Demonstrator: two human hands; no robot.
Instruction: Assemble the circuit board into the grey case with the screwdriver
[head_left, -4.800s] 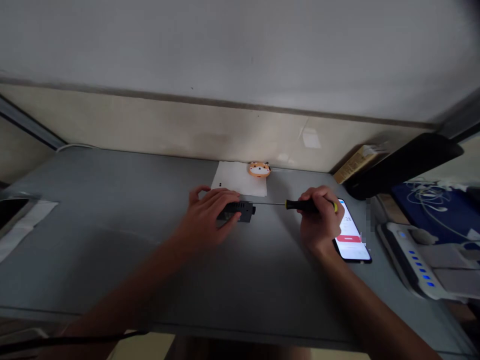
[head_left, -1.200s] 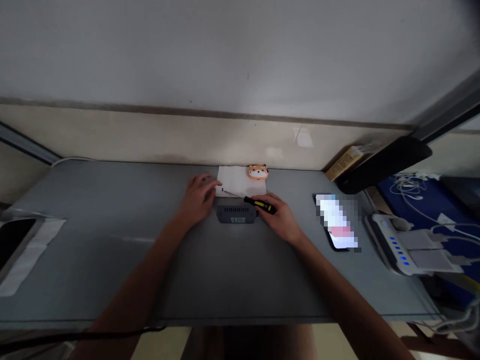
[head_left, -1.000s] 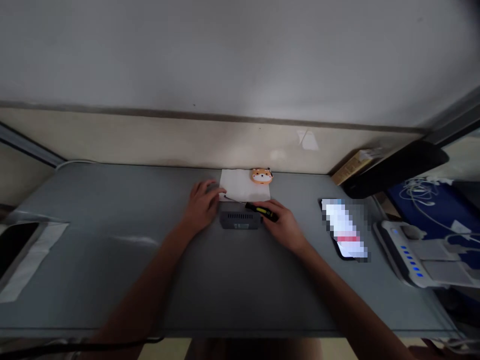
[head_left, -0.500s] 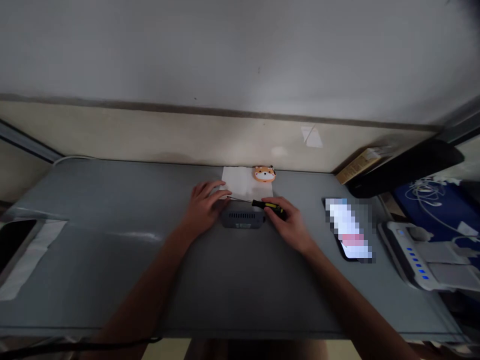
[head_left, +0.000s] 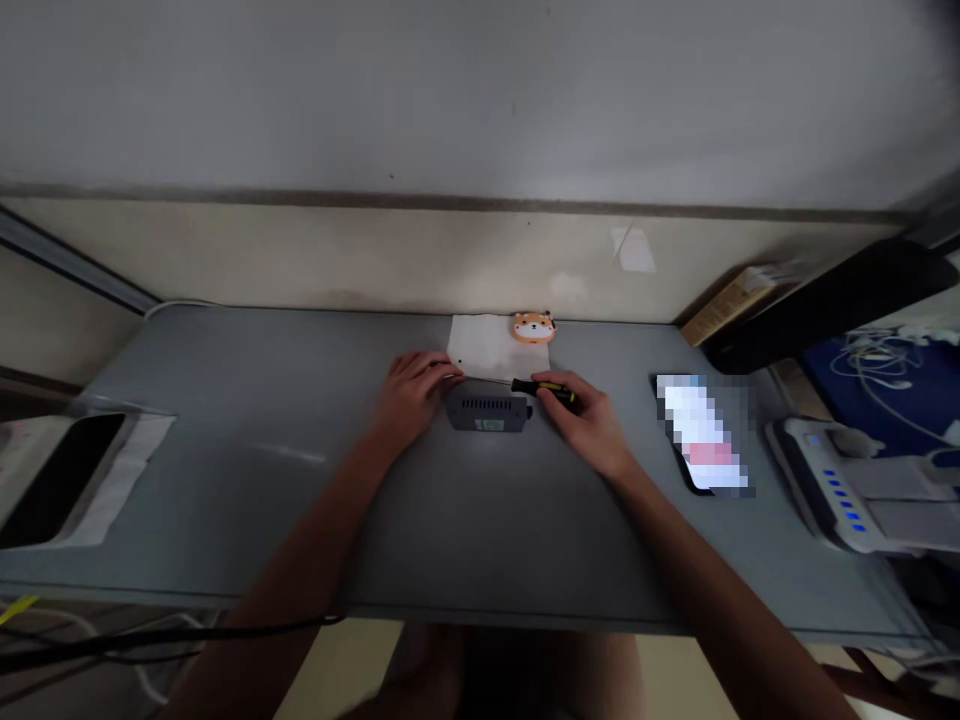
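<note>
A screwdriver with a black and yellow handle lies level in my right hand, its fingers closed round the handle. The thin shaft points left, above the far edge of a dark grey box with a row of vent slots and a pale label. My left hand is beside the box's left end, fingers bent and thumb and fingertips close together near the screwdriver's tip. What they hold, if anything, is too small to make out. Behind the box lies a white paper with a small dark speck near its left edge.
An orange dog-face case sits on the paper's right part. To the right are a lit phone and a power strip with blue lights. A dark phone lies at left on the grey table. A black cylinder stands back right.
The view has tilted down slightly, so the table sits higher in it. My left fingertips have drawn off the paper's left edge, baring a dark speck. The screwdriver stays in my right hand.
</note>
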